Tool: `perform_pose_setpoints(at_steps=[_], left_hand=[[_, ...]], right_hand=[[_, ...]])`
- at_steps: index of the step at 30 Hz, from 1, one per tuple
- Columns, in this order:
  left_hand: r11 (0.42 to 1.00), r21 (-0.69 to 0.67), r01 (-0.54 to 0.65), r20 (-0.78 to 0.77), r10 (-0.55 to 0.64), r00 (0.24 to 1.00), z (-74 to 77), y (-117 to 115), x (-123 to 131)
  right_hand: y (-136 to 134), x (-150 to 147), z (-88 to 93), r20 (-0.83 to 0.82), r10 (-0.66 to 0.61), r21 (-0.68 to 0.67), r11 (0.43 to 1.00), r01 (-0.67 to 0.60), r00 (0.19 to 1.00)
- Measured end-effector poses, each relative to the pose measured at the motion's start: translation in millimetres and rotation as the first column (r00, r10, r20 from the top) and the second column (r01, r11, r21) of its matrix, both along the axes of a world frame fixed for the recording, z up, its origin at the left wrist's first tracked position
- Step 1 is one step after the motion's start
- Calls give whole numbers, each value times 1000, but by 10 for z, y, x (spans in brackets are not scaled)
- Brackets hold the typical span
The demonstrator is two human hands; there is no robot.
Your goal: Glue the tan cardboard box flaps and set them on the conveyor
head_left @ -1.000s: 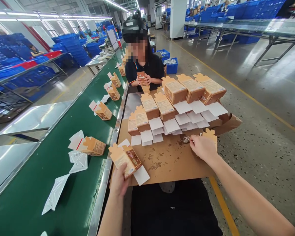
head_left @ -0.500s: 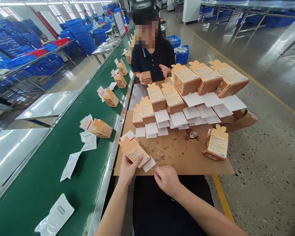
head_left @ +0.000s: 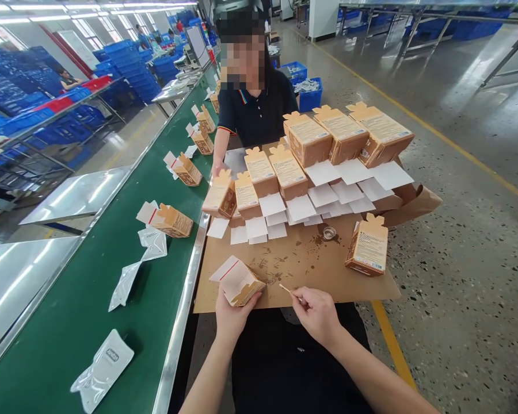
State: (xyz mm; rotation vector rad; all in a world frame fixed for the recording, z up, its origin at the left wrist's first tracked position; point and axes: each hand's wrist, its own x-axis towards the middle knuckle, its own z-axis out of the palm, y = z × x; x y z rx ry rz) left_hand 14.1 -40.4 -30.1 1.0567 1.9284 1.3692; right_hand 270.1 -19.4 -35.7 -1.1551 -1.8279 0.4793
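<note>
Kraft carton (head_left: 242, 283) is gripped in left hand (head_left: 236, 319), over near edge of cardboard sheet (head_left: 349, 284); white flap (head_left: 222, 269) points outward; thin wooden stick (head_left: 290, 292) is pinched in right hand (head_left: 317, 315); steady pinch and firmly cradled carton advised; small glass dish (head_left: 328, 233) sits on sheet, well apart.

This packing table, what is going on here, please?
The person's left hand holds a small kraft-brown carton with a white flap, and the right hand pinches a thin stick. Rows of cartons stand on a brown cardboard sheet beside a green conveyor belt. A co-worker sits across the table, one hand near a carton.
</note>
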Motion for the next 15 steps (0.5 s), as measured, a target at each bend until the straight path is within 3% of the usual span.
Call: perform_pose_setpoints(at_steps=[10, 12, 15], left_hand=[[1000, -8, -10, -97, 9, 995, -12, 57, 42], [996, -4, -85, -159, 83, 984, 43, 84, -133], [963, -14, -270, -281, 255, 925, 195, 82, -619]], right_hand=[[17, -5, 2, 1, -13, 42, 999, 13, 1000], [56, 63, 17, 4, -19, 55, 998, 18, 1000], [98, 205, 44, -5, -28, 45, 999, 28, 1000]])
